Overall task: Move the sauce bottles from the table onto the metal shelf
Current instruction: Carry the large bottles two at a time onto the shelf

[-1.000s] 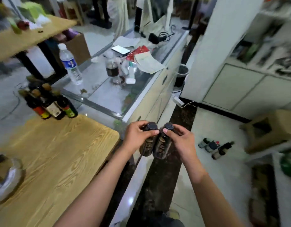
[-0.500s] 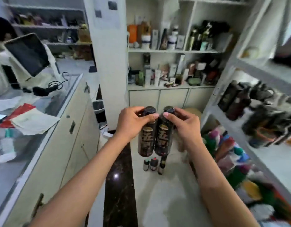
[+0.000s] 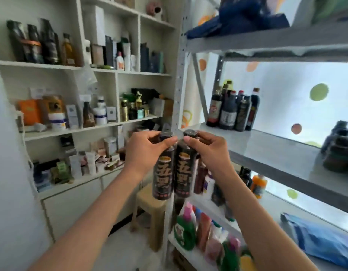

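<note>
Each hand grips a dark sauce bottle by its neck — the left hand (image 3: 143,149) on the left bottle (image 3: 163,173), the right hand (image 3: 208,151) on the right bottle (image 3: 184,171). The two hang side by side, touching, in the air just before the metal shelf (image 3: 267,151) — where a cluster of sauce bottles (image 3: 232,110) stands.

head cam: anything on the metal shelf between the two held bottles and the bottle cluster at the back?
Nothing: in the head view the metal shelf is bare between the held bottles and the bottle cluster.

I swung the view from the wooden table round to the metal shelf (image 3: 267,145) at right of frame, and raised both dark sauce bottles (image 3: 173,173) from waist level toward its middle tier.
</note>
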### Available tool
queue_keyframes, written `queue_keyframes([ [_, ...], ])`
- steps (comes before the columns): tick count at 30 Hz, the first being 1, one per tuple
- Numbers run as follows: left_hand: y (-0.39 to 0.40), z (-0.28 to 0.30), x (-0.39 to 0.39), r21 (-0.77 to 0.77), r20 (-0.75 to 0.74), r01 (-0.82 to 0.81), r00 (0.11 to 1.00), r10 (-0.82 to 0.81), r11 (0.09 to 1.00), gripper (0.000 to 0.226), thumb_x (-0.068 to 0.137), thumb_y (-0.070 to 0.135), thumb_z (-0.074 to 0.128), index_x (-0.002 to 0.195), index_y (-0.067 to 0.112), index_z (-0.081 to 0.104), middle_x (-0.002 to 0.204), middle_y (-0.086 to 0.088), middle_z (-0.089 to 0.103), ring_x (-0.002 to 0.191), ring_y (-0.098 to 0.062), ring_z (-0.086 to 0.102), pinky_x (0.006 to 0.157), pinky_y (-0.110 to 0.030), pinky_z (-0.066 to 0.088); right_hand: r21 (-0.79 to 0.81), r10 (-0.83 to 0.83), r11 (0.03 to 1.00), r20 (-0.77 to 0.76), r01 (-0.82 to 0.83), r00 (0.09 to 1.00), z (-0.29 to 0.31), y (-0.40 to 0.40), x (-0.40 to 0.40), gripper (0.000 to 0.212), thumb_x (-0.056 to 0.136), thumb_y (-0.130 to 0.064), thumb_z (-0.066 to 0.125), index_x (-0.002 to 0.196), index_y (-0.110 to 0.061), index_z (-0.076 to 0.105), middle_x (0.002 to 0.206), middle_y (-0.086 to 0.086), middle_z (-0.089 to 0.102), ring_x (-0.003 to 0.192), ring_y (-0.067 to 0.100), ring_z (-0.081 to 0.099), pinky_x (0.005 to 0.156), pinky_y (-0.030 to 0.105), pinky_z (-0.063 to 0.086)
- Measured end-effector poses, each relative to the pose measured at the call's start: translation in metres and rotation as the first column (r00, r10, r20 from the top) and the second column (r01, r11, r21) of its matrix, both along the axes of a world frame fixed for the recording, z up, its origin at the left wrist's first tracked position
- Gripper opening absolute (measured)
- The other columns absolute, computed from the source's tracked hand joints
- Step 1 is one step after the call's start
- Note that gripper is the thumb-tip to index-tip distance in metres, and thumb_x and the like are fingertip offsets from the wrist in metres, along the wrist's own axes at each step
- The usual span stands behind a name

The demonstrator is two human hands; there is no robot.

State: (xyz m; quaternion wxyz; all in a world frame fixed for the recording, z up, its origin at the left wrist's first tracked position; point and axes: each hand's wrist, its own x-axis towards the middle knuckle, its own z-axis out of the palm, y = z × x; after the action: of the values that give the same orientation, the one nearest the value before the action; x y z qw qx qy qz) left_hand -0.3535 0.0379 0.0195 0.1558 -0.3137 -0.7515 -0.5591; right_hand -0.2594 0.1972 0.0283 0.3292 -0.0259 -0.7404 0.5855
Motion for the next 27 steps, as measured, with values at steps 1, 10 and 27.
queue_keyframes([
  [1,0.009,0.008,-0.009,0.000,-0.022,0.006,1.000,-0.006,1.000,0.037,0.071,0.065,0.070,0.086,0.032,0.077,0.074,0.016,0.073,0.070,-0.003,0.068,0.066,-0.040,0.058,0.009,-0.003,1.000,-0.011,0.003,1.000,0.010,0.008,-0.005,0.011,0.083,-0.021,0.077,0.094,-0.017,0.078,0.088,0.001,0.077,0.086,0.019,0.074,0.082,0.036,0.059],
  [10,0.118,0.067,-0.064,0.096,-0.060,0.207,0.978,-0.202,0.974,0.026,0.067,0.063,0.070,0.073,0.038,0.073,0.068,0.019,0.071,0.066,-0.004,0.070,0.065,-0.041,0.059,0.036,-0.264,0.963,-0.061,0.266,0.963,0.073,0.090,-0.037,0.019,0.083,-0.014,0.077,0.098,-0.003,0.076,0.070,-0.002,0.072,0.051,-0.002,0.061,0.045,0.007,0.039],
  [27,0.349,0.095,-0.111,0.047,-0.126,0.215,0.970,-0.208,0.975,0.047,0.073,0.070,0.064,0.088,0.027,0.078,0.076,0.011,0.074,0.072,-0.011,0.070,0.074,-0.043,0.058,0.142,-0.523,0.836,-0.086,0.531,0.848,0.086,0.307,-0.086,0.029,0.069,-0.060,0.069,0.089,-0.040,0.076,0.082,-0.015,0.075,0.084,0.010,0.071,0.086,0.044,0.055],
])
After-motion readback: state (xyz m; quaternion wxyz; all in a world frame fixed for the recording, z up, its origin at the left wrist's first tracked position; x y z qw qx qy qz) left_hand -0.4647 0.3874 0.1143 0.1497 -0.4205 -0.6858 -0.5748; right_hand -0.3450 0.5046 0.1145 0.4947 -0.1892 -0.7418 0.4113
